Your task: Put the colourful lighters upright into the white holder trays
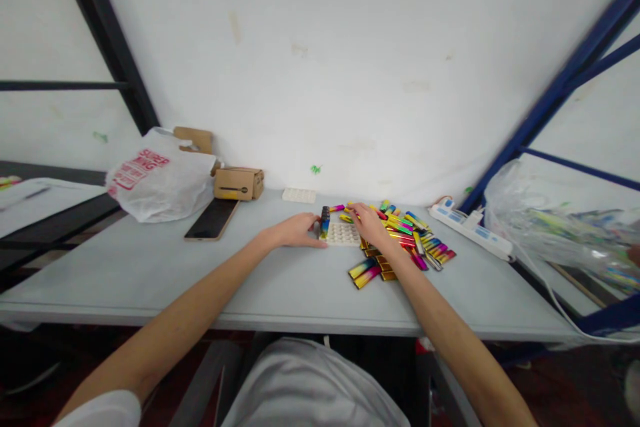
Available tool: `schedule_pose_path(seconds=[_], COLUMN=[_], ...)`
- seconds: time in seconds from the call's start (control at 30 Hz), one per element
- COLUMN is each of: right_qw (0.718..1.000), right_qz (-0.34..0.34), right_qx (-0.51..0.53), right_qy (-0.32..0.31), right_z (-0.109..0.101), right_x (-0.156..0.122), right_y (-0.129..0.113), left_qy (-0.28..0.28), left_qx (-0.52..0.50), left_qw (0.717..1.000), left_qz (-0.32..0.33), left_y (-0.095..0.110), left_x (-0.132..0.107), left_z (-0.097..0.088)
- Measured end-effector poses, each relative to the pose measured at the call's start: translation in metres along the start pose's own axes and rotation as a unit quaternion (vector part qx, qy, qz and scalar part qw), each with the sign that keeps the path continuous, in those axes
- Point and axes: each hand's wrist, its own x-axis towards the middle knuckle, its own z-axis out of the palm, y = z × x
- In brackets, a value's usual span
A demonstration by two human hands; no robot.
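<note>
A white tray with rows of round holes point(344, 234) lies on the table between my hands. A short row of shiny, black-topped lighters point(325, 223) stands upright at its left end. My left hand point(296, 230) is beside that row, thumb along the tray's near left corner and fingers apart behind it. Over the tray's right end reaches my right hand point(369, 222), its fingers bent down at the edge of a loose heap of metallic lighters point(400, 233) in yellow, pink, blue and green. What its fingertips hold, if anything, is hidden.
Another white tray point(299, 195) lies by the wall. At left are a dark phone point(212, 219), a small cardboard box point(239, 183) and a white plastic bag point(160, 177). A power strip point(473, 230) and a clear bag of colourful items point(560, 227) are at right.
</note>
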Motion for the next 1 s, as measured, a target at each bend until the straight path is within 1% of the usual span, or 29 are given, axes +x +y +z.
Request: schedule_pose_path(seconds=[0.07,0.13,0.27,0.33,0.4,0.47,0.53,0.6,0.67,0.73,0.8,0.87,0.93,1.0], right_qw=[0.999,0.997,0.985,0.982,0.983,0.989,0.994,0.985,0.953,0.905,0.851,0.805,0.775,0.763], right_qz=[-0.009,-0.019,-0.033,-0.039,-0.046,-0.050,-0.033,0.008,0.060,0.116,0.165,0.195,0.207,0.212], right_qx=[-0.013,-0.028,-0.050,-0.057,-0.051,-0.017,0.059,0.173,0.295,0.404,0.495,0.559,0.596,0.611], right_qy=[-0.037,-0.075,-0.159,-0.178,-0.170,-0.140,-0.085,-0.022,0.033,0.060,0.057,0.038,0.022,0.010], right_z=[0.001,0.005,0.016,0.019,0.017,0.011,0.002,-0.008,-0.017,-0.025,-0.029,-0.031,-0.031,-0.030], right_x=[0.012,0.027,0.057,0.066,0.070,0.068,0.062,0.052,0.040,0.027,0.015,0.006,0.001,-0.001], right_y=[0.013,0.020,0.020,0.018,0.017,0.018,0.018,0.018,0.017,0.012,0.007,0.001,-0.004,-0.008], left_qy=[0.001,0.003,0.006,0.009,0.010,0.009,0.008,0.009,0.010,0.011,0.006,0.001,-0.003,-0.002], left_qx=[0.007,0.011,0.003,0.003,0.002,-0.002,-0.009,-0.015,-0.018,-0.017,-0.013,-0.009,-0.007,-0.005], left_qw=[1.000,1.000,1.000,1.000,1.000,1.000,1.000,1.000,1.000,1.000,1.000,1.000,1.000,1.000], left_qz=[-0.002,-0.003,0.003,0.004,0.005,0.009,0.013,0.012,0.008,0.003,0.001,0.002,0.003,0.002], left_y=[0.000,0.001,0.002,0.002,0.001,0.000,-0.001,-0.001,-0.002,-0.002,-0.002,-0.003,-0.003,-0.003], left_x=[0.000,-0.001,-0.002,-0.002,-0.002,-0.002,-0.001,-0.001,-0.001,-0.001,0.000,0.000,0.000,0.000], left_z=[0.000,0.000,-0.001,-0.001,0.000,0.000,0.001,0.001,0.001,0.001,0.001,0.001,0.001,0.001])
